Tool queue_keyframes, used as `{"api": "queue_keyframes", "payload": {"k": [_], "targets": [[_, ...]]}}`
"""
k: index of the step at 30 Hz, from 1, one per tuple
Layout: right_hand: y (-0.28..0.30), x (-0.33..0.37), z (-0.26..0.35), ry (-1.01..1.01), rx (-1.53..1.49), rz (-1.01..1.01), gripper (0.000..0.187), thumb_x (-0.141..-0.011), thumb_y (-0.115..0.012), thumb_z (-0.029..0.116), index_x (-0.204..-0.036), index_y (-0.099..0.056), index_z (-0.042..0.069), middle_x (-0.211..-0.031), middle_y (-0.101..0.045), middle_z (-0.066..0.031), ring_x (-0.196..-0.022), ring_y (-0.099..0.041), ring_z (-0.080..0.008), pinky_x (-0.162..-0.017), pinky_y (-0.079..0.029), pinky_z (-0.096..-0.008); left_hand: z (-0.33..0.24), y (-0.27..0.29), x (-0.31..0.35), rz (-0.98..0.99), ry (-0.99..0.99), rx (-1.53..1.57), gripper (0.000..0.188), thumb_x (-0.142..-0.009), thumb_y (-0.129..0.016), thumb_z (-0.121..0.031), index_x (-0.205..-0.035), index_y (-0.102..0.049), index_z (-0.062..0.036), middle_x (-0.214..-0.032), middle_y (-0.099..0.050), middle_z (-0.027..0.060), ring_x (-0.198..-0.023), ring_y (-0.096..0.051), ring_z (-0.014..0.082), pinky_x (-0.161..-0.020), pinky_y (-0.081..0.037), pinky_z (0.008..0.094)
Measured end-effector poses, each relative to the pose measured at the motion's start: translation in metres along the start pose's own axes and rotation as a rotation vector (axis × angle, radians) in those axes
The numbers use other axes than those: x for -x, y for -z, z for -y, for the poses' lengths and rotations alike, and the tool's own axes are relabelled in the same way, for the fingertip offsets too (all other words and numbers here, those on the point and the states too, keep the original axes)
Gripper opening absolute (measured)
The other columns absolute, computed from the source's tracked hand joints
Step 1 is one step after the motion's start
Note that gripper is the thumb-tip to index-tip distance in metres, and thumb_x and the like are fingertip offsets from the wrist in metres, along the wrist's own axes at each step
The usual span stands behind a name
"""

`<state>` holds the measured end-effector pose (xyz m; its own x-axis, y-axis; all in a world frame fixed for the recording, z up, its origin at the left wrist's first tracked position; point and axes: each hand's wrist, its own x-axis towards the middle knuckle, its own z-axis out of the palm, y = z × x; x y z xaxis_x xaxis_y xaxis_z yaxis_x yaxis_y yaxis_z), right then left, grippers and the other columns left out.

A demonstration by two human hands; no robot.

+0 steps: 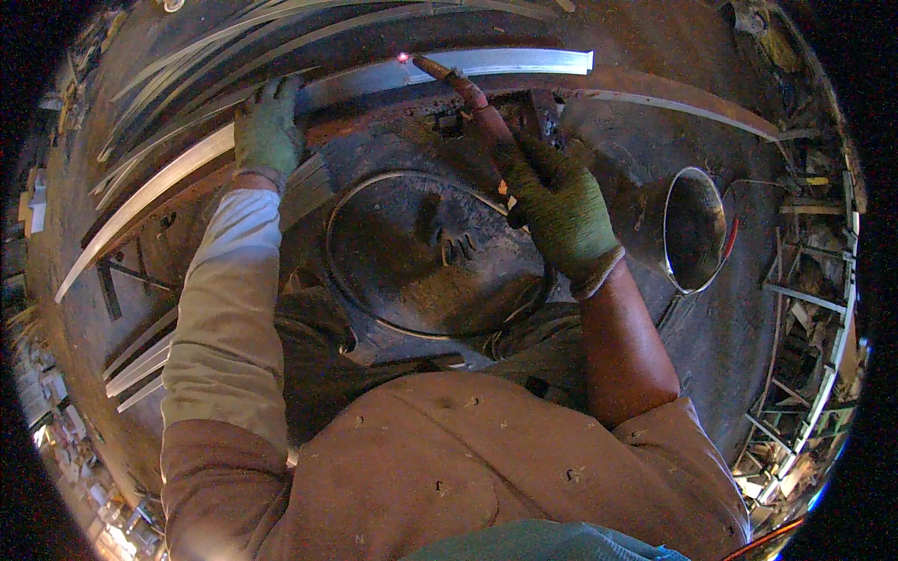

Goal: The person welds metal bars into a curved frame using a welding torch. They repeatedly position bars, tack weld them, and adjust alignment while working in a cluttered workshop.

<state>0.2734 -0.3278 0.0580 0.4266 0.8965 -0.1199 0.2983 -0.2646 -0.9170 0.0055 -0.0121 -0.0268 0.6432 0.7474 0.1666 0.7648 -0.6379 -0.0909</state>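
Note:
A long, pale metal bar (533,62) runs across the far side of the work area, looking bent through the fisheye. My left hand (267,136), in a green glove, lies over the bar with its fingers curled past the far edge, gripping it. Wrapped round the handle of a welding torch (496,131) is my right hand (566,215), also in a green glove. The torch's curved neck reaches forward and left to the bar. Just off its nozzle, a small pinkish-white glow (403,57) shows on the bar's surface. The glove hides part of the torch handle.
Loose metal strips (178,79) lie at the far left. A large round metal rim (329,248) is in front of my body. An open cylindrical container (694,234) stands to the right, near a metal frame (828,355). A small dark block (540,117) sits beside the torch.

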Motion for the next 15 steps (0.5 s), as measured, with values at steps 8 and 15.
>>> {"api": "queue_keyframes", "payload": {"k": [8, 15], "targets": [[0.0, -0.001, -0.008, 0.044, 0.1, -0.016, 0.049, -0.117, -0.071, 0.043, -0.148, -0.077, 0.006, -0.102, -0.08, -0.0045, -0.081, -0.067, -0.0102, -0.072, -0.056, -0.0309, -0.002, -0.001, -0.001, 0.044, 0.015, -0.046, 0.08, -0.092, -0.083, -0.014, -0.167, -0.055, -0.0204, -0.168, -0.058, 0.0135, -0.152, -0.058, 0.0432, -0.124, -0.049, 0.0614], [-0.004, -0.005, -0.007, -0.018, 0.157, 0.003, 0.048, -0.118, -0.069, 0.042, -0.149, -0.077, 0.007, -0.107, -0.083, -0.005, -0.082, -0.068, -0.0092, -0.069, -0.056, -0.0315, -0.065, 0.055, 0.018, -0.148, -0.212, 0.265, 0.084, -0.091, -0.088, -0.028, -0.166, -0.055, -0.0088, -0.157, -0.066, 0.0243, -0.142, -0.064, 0.0503, -0.12, -0.053, 0.061]]}}
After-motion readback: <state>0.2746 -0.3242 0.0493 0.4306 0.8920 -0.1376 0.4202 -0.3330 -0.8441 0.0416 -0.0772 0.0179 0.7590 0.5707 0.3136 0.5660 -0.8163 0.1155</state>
